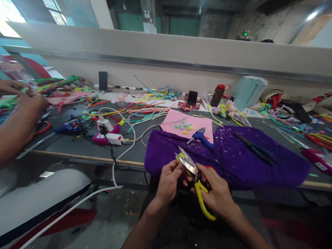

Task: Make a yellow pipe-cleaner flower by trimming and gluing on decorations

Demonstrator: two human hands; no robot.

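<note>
My right hand (pixel 218 190) is closed on a pair of scissors (pixel 191 166) with yellow handles, above my lap at the table's front edge. The blades point up and to the left, slightly parted. A small fuzzy yellow piece (pixel 181 156), perhaps pipe cleaner, shows by the blades, pinched in the fingers of my left hand (pixel 169 180). My left fingers partly hide it. Just beyond lies a purple cloth (pixel 166 147) with a blue glue gun (pixel 203 138) on it. Small teal and yellow pieces (pixel 185 126) are scattered over a pink sheet (pixel 171 119).
Dark pliers (pixel 255 148) lie on the cloth at right. White plugs and cables (pixel 114 138) cross the table left of it. A phone (pixel 192 98), a bottle (pixel 218 95) and a pale blue jug (pixel 247 91) stand behind. Another person's hands (pixel 28 100) work at far left.
</note>
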